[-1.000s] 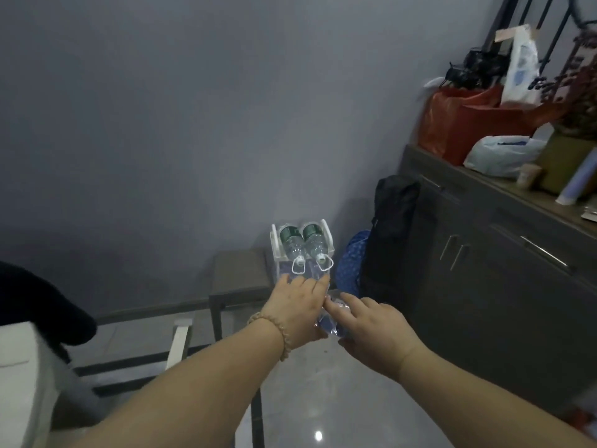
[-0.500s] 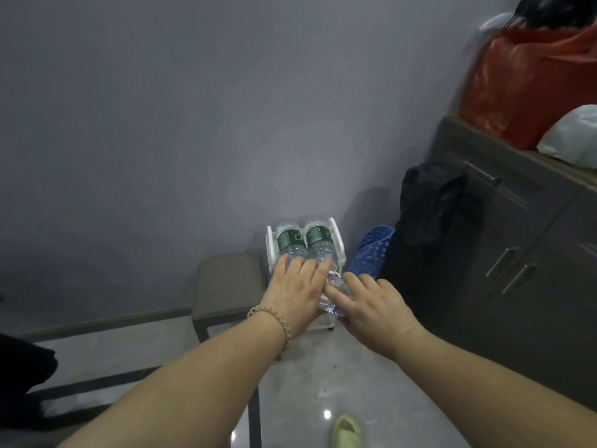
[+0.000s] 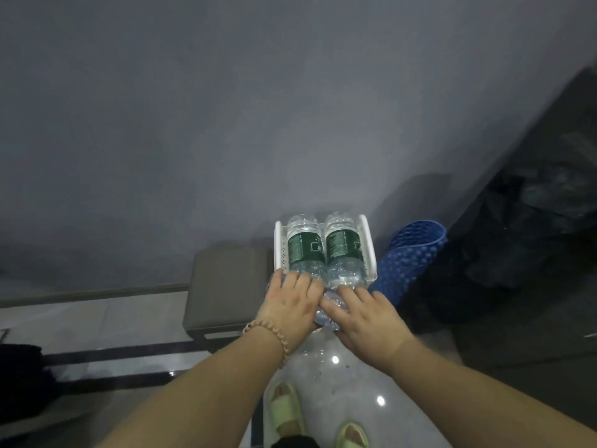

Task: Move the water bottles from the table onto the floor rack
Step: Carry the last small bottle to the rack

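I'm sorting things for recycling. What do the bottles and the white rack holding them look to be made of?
Bottles: clear thin plastic, glossy; you see through the ribbed walls, with green printed film labels. Rack: probably moulded white plastic, matte, with small perforations in its side wall and rounded corners. Coated metal cannot be excluded in this dim light.

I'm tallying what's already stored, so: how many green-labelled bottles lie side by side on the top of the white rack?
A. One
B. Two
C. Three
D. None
B: two bottles with green labels, one on the left and one on the right, lie next to each other on the white rack, while the left hand and right hand are at a clear bottle lower down.
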`<action>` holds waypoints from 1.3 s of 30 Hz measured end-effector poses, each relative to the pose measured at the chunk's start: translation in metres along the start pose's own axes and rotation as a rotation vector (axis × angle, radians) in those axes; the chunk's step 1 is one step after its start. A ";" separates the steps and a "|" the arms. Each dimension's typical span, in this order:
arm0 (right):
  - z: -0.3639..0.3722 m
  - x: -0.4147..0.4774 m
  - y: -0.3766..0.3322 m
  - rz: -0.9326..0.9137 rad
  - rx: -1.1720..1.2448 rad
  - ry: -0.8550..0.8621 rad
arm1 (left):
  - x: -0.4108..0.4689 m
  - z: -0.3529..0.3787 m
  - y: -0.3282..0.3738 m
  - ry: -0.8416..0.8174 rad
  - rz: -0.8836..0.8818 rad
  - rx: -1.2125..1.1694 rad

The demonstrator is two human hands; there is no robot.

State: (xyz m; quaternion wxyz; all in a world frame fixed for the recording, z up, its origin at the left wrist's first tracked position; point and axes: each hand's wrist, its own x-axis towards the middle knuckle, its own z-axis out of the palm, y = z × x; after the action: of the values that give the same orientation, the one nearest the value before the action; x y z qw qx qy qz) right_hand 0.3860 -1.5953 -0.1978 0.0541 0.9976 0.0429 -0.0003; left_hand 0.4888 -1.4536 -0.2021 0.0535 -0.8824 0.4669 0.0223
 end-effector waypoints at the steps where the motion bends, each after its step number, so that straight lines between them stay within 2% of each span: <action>1: 0.006 0.008 0.002 0.019 -0.001 0.002 | 0.010 0.007 -0.005 -0.003 0.016 -0.007; 3: 0.024 0.030 0.007 0.079 0.011 -0.006 | 0.036 0.023 -0.018 -0.007 0.063 -0.033; 6: 0.044 0.058 0.011 0.265 0.076 -0.059 | 0.077 0.045 -0.036 0.013 0.105 -0.035; 10: 0.067 0.088 0.019 0.557 0.181 -0.195 | 0.111 0.072 -0.056 -0.056 -0.031 -0.047; 12: 0.080 0.102 0.027 0.681 0.250 -0.187 | 0.126 0.089 -0.061 -0.138 -0.068 -0.114; 15: 0.088 0.122 0.035 0.859 0.373 -0.164 | 0.143 0.105 -0.055 -0.288 0.001 -0.167; 18: 0.098 0.143 0.036 0.930 0.466 -0.160 | 0.158 0.117 -0.049 -0.378 -0.069 -0.233; 21: 0.107 0.163 0.032 0.930 0.468 -0.124 | 0.162 0.127 -0.053 -0.469 -0.115 -0.246; 24: 0.115 0.186 0.028 0.787 0.438 -0.093 | 0.162 0.132 -0.061 -0.491 -0.108 -0.256; 32: 0.137 0.188 0.032 0.582 0.466 -0.339 | 0.160 0.136 -0.063 -0.478 -0.158 -0.357; 39: 0.142 0.178 0.025 0.545 0.444 -0.390 | 0.153 0.141 -0.067 -0.506 -0.156 -0.309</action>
State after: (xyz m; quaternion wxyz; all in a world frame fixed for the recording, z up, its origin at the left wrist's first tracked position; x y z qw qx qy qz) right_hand 0.5659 -1.6203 -0.3376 -0.1574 0.9412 -0.2353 -0.1845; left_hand 0.6319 -1.5256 -0.3508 0.0347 -0.8798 0.3606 0.3079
